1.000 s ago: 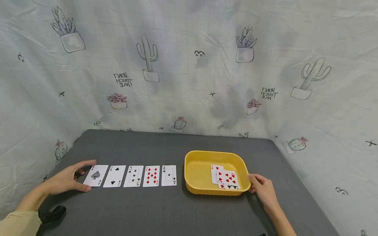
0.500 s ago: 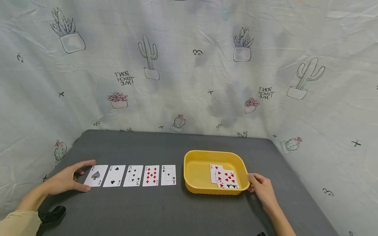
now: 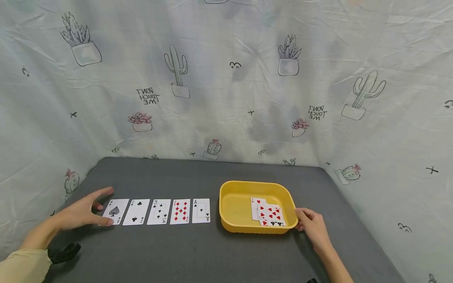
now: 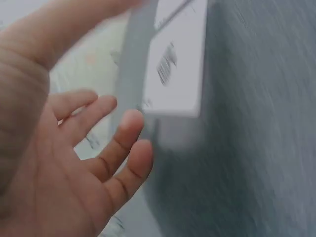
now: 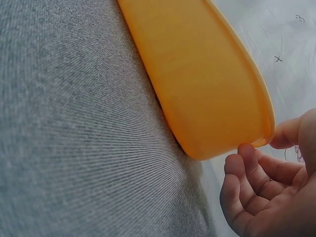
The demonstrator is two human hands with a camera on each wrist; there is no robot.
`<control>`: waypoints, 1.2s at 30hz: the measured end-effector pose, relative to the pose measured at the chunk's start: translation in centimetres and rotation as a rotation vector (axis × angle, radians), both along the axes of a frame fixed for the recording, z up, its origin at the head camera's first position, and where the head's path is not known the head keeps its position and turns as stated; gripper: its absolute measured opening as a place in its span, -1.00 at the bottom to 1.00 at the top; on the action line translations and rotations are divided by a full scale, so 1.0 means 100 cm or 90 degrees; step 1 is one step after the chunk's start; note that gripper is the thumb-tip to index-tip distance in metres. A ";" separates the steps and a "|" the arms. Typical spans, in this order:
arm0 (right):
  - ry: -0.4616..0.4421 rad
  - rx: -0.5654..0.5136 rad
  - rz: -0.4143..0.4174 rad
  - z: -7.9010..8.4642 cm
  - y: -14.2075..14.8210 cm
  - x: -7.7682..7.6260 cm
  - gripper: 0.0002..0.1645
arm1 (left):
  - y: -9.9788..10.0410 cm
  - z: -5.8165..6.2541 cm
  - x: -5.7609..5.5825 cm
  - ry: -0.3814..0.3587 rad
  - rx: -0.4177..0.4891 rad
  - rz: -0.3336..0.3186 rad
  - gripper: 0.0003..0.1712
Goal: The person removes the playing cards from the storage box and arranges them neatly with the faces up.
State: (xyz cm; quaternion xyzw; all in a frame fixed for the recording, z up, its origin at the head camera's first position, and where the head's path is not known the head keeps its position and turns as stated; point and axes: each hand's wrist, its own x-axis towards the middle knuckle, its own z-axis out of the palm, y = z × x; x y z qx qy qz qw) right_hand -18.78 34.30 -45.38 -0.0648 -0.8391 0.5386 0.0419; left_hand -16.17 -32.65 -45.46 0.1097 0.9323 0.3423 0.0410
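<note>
My left hand [image 3: 79,212] hovers at the left end of a row of playing cards, its thumb and fingers spread around the ace of spades [image 3: 115,211]. In the left wrist view the fingers [image 4: 129,158] are loosely bent and hold nothing; that card [image 4: 178,69] lies beyond them, blurred. Rightward in the row are the two of clubs [image 3: 136,212], three of clubs [image 3: 157,217], nine of diamonds [image 3: 180,211] and ace of clubs [image 3: 201,211]. My right hand [image 3: 315,228] pinches the near right rim of a yellow plastic tray [image 5: 212,89] between thumb and fingers.
Inside the tray lie several overlapping cards, with a seven of hearts [image 3: 271,213] on top. The grey table [image 3: 184,255] meets a pale curtain [image 3: 219,110] printed with cacti at its back and sides. A black band [image 3: 64,253] is by my left wrist.
My left hand has come up slightly from the table, and its thumb has shifted right over the ace of spades' near corner. My right hand still grips the tray's rim; cards and tray stay put.
</note>
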 end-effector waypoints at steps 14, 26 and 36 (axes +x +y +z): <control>0.003 -0.002 0.007 0.004 0.002 -0.001 -0.59 | 0.160 0.049 -0.008 0.172 0.082 0.012 -0.06; -0.001 -0.006 0.005 0.002 0.002 -0.004 -0.57 | 0.312 0.060 -0.025 0.155 0.182 -0.193 -0.15; 0.016 -0.023 0.020 -0.003 0.004 -0.003 -0.57 | 0.381 0.041 -0.047 0.036 0.265 -0.177 -0.16</control>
